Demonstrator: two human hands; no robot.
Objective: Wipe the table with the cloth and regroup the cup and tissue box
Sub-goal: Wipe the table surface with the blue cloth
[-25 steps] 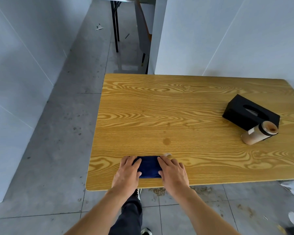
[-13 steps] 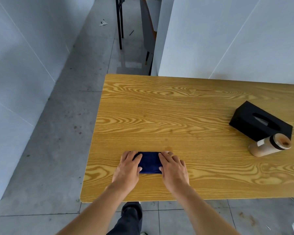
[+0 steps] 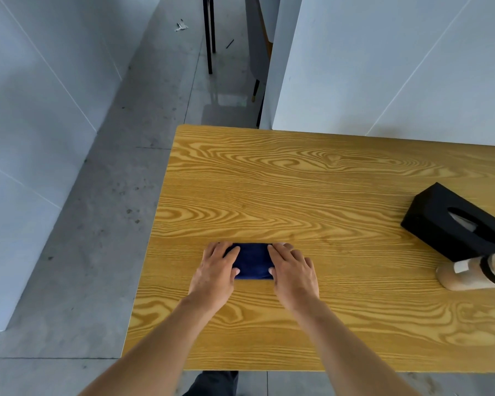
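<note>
Two hands are pressing a folded cloth flat on the yellow wood-grain table (image 3: 312,181).

The black rectangular tissue box (image 3: 452,224), far right of the cloth, is running diagonally, cut off at the frame edge. The tan cup (image 3: 469,277) is lying on its side just before it. The dark blue cloth (image 3: 253,261) is lying lengthwise left-to-right, its ends hidden under the flat, open left hand (image 3: 216,274) and right hand (image 3: 293,275).

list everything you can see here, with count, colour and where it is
table: 1, yellow wood grain, centre and right
cloth: 1, dark blue, folded, flat on the table near its front left
tissue box: 1, black, right side of the table
cup: 1, tan with a dark band, right edge, just in front of the tissue box
chair: 1, dark legs, on the floor beyond the table
left hand: 1, flat on the cloth's left end
right hand: 1, flat on the cloth's right end
</note>
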